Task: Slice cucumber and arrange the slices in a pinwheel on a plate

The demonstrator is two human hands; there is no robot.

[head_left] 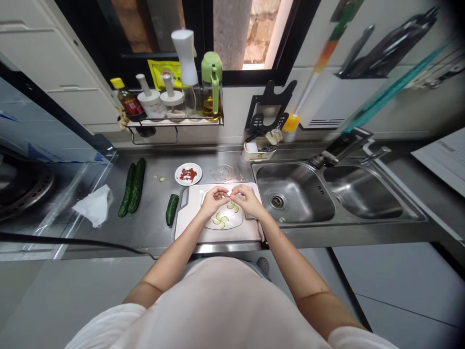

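Hovering fingertip to fingertip over the plate (pixel 238 224): left hand (pixel 215 198); right hand (pixel 247 198)

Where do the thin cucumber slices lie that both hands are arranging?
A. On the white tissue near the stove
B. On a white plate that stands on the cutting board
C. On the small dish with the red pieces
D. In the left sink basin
B: the cucumber slices lie on the white plate on the cutting board, with the left hand and right hand meeting just above them.
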